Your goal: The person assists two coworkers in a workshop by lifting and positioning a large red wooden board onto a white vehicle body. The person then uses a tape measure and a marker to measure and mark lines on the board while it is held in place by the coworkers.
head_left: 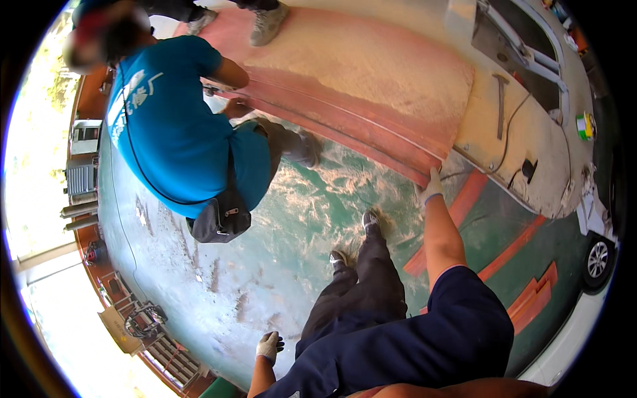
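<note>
My right hand (431,186), in a light work glove, reaches out to the near right corner of a reddish board (371,142). Its fingers are closed on the board's end, partly hidden by the edge. The board has a long raised strip along its near side and sandy dust over its top. My left hand (269,346), gloved with dark fingertips, hangs low at my side. Its fingers are loosely bent and a little apart, with nothing visible in them.
A co-worker in a blue shirt (179,126) bends over the board's left part, hands at its edge. Another person's shoes (269,25) stand on it. A hammer (500,106) and a cable (507,142) lie right. Red planks (458,212) lie on the green floor (292,265).
</note>
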`<state>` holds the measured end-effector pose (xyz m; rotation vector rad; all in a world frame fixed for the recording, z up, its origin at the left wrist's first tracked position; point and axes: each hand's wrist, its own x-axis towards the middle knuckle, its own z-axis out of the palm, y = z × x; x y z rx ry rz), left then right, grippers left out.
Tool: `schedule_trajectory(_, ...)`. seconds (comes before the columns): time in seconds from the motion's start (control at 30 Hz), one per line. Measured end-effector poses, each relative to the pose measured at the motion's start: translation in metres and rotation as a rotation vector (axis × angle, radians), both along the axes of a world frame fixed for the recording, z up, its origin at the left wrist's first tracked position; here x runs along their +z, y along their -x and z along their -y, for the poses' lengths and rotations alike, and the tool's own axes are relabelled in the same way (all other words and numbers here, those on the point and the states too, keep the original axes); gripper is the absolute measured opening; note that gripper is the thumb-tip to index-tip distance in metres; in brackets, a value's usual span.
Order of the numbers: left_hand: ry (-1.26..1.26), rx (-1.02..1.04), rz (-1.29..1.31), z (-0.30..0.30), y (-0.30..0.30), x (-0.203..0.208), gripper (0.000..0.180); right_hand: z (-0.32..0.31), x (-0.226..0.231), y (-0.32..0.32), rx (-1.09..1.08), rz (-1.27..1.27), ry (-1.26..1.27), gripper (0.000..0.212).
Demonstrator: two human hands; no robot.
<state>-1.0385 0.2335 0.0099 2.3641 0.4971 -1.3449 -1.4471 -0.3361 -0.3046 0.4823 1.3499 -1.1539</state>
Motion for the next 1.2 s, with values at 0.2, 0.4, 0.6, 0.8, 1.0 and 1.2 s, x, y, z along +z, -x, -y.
schedule_trajectory(0.2,0.070,-0.067,-0.030,0.033,-0.010,-0.018,0.046,-0.007,-0.008,0.018,0.040,0.140,0.061,0.033)
schedule_trajectory(0.4,0.156,-0.024,-0.052,0.049,-0.022,-0.039,0.045,-0.001,-0.013,0.017,0.023,0.042,-0.038,0.027)
schedule_trajectory(0.6,0.199,0.052,-0.104,0.029,-0.050,-0.080,0.044,0.010,-0.015,0.032,-0.051,-0.095,-0.025,0.033)
schedule_trajectory(0.8,0.230,0.154,-0.092,0.001,-0.062,-0.110,0.041,0.003,0.005,0.025,-0.093,-0.207,-0.122,0.035)
schedule_trajectory(1.0,0.197,0.254,-0.035,-0.019,-0.042,-0.100,0.040,0.005,0.027,0.027,0.189,-0.045,-0.079,0.044)
schedule_trajectory(1.2,0.127,0.202,-0.092,-0.013,0.010,-0.093,0.040,0.008,0.016,0.050,0.352,0.055,-0.233,0.069)
